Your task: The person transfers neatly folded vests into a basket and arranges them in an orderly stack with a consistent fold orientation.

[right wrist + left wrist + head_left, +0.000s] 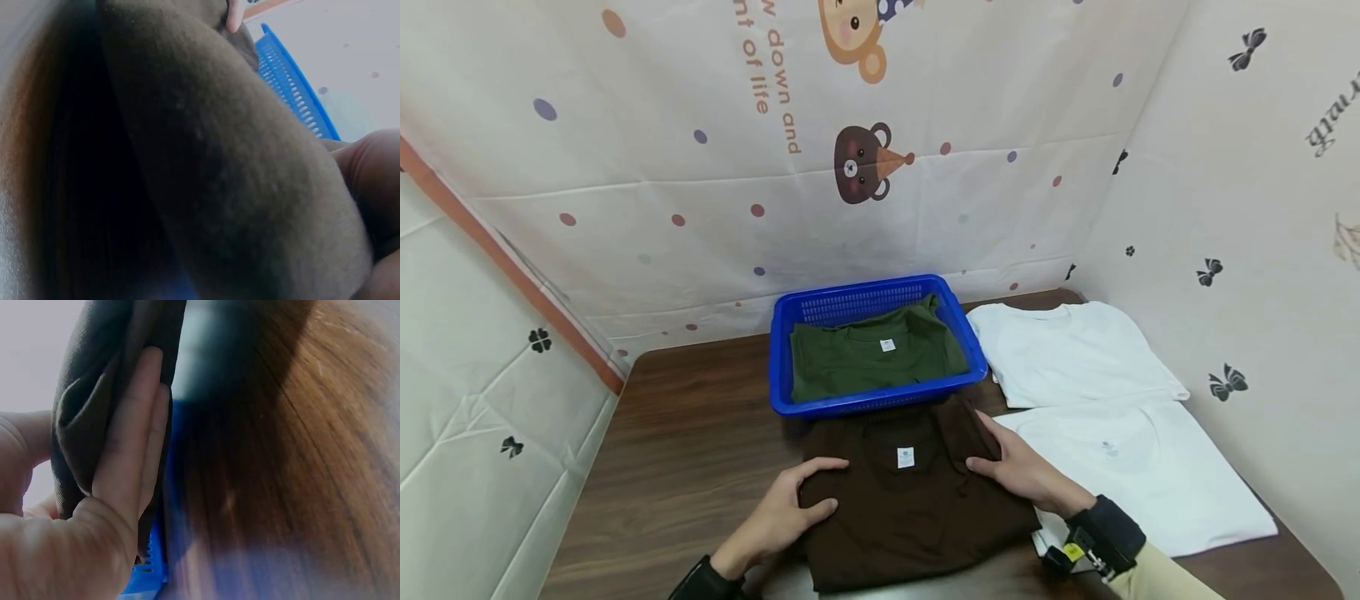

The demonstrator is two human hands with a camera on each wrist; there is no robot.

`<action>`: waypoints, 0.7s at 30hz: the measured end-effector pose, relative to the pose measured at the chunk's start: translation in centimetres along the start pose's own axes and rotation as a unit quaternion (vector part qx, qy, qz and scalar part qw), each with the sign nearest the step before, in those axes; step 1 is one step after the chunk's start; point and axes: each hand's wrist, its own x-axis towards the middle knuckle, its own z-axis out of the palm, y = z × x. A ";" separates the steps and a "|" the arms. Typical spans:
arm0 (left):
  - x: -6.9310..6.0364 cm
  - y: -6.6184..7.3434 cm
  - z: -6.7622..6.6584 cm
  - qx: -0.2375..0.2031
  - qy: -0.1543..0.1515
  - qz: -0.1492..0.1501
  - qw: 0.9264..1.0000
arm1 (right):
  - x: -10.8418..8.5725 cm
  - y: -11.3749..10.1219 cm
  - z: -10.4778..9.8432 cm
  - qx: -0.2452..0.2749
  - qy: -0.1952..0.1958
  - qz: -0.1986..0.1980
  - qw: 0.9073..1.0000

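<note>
From my head, I see the brown shirt (917, 521) in front of the blue basket (779, 358), its right side overlapping the nearer white shirt (1157, 492). My left hand (781, 507) has its left edge, thumb and forefinger on top; my right hand (1026, 468) grips its upper right side, thumb on the front. To handle it well, I judge both grips should be level and move together, with light tension between them so the layers don't slide or sag; the lower edge hangs free of my fingers and could droop open. The label (906, 457) makes a good centre mark. The green shirt (880, 362) lies in the basket, the farther white shirt (1067, 350) to its right. The worktop (662, 442) is dark, wood-grained; pale printed cloth (700, 150) covers the walls.

From my left wrist, the cloth is sandwiched between thumb and fingers, the fingers lying long against it. Some fabric bunches there, so smoothing that fold seems wise. The worktop's grain runs alongside.

From my right wrist, the shirt fills the middle, blurred, with a fingertip (234, 17) at the top. I cannot tell how deep my right fingers reach behind it.
</note>
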 end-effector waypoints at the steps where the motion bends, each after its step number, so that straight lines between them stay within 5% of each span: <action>1: 0.0 0.1 0.0 -0.001 0.000 0.005 1.000 | -0.1 0.0 -0.1 0.000 -0.002 -0.002 1.000; 21: -1.3 3.8 -0.6 -0.002 0.001 0.003 1.000 | -2.3 -1.9 -1.6 0.047 -0.040 -0.039 0.997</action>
